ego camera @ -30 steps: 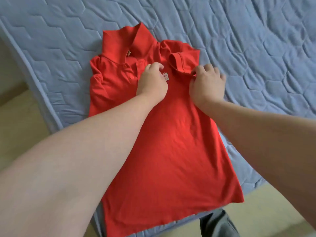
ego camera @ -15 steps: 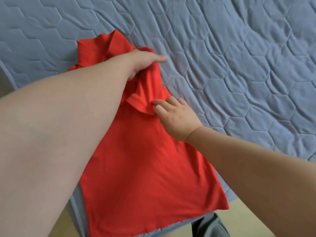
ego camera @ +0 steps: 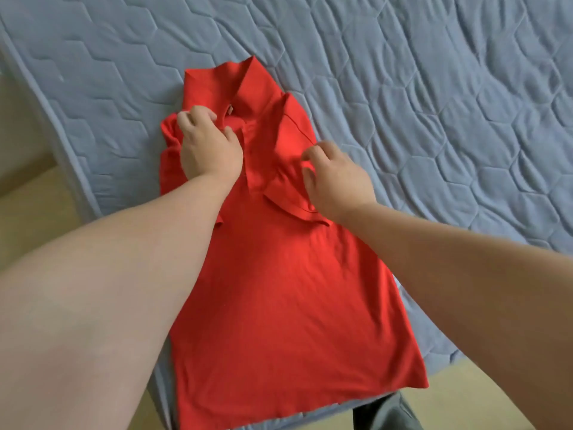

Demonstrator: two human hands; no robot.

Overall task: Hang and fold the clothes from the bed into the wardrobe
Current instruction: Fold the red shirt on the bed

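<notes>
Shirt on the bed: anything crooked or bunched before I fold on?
Yes. The red shirt lies slanted across the corner of the bed, its hem at the edge. Its shoulder is bunched in the left hand, and the sleeve that the right hand pinches lies crooked across the chest. No damage shows.

The left forearm (ego camera: 124,274) hides the left side and lower hem corner of the red polo shirt (ego camera: 279,290). The left hand (ego camera: 210,147), gripping shoulder cloth, covers the shirt beneath it. Whether the right hand (ego camera: 338,178) pinches the folded sleeve (ego camera: 288,197) cannot be told. The collar label (ego camera: 230,110) is too small to read. The bottom edge cuts off a dark grey thing (ego camera: 387,414).
</notes>
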